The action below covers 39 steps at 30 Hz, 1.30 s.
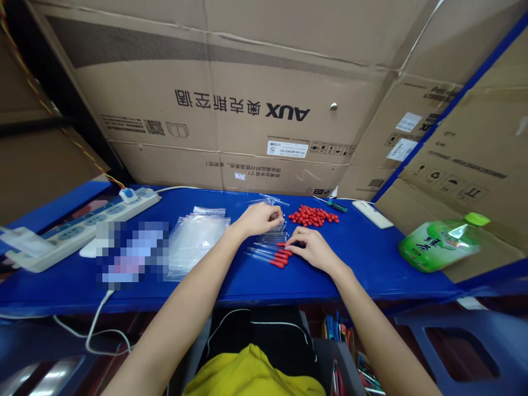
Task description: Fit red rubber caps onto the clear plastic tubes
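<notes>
My left hand is over the upper part of a pile of clear glass dropper tubes, its fingers curled together at the tubes' right ends. What it pinches is hidden. To the right, my right hand has thumb and forefinger closed at the red end of a dropper. Just below lie several droppers with red rubber bulbs on their right ends, side by side. Behind the hands is a heap of loose red rubber bulbs.
Clear zip bags lie stacked on the left, beside a blurred phone and a power strip. A screwdriver and white device lie at the back right. A green bottle lies tilted farther right. Cardboard walls the table.
</notes>
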{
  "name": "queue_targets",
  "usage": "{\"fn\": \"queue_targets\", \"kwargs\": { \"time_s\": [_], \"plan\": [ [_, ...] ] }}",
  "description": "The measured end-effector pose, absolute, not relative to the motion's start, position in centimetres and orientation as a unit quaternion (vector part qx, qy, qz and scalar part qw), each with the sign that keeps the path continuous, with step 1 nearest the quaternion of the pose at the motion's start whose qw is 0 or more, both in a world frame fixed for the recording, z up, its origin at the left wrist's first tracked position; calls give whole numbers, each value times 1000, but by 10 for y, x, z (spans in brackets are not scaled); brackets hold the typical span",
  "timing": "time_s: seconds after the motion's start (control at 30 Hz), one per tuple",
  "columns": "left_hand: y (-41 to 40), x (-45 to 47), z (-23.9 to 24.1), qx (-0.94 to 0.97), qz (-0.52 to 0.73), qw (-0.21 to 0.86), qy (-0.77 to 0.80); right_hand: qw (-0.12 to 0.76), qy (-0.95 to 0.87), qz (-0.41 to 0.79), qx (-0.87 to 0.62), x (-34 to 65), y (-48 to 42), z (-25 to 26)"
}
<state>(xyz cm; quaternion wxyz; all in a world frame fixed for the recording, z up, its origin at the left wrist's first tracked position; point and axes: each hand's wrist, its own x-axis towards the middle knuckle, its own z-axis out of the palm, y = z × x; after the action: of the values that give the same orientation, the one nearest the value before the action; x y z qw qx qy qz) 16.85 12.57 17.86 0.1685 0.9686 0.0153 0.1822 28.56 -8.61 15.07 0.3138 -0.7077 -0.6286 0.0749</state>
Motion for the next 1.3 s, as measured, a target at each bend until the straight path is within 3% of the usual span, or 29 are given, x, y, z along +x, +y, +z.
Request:
{"fn": "queue_targets", "kwargs": {
  "time_s": [0.47,1.3],
  "plan": [
    [124,163,186,977,149,156,-2,118,-681,60,-720,281,-81,188],
    [129,163,186,976,162,143,37,202,-637,70,-741,284,-95,165]
  ]
}}
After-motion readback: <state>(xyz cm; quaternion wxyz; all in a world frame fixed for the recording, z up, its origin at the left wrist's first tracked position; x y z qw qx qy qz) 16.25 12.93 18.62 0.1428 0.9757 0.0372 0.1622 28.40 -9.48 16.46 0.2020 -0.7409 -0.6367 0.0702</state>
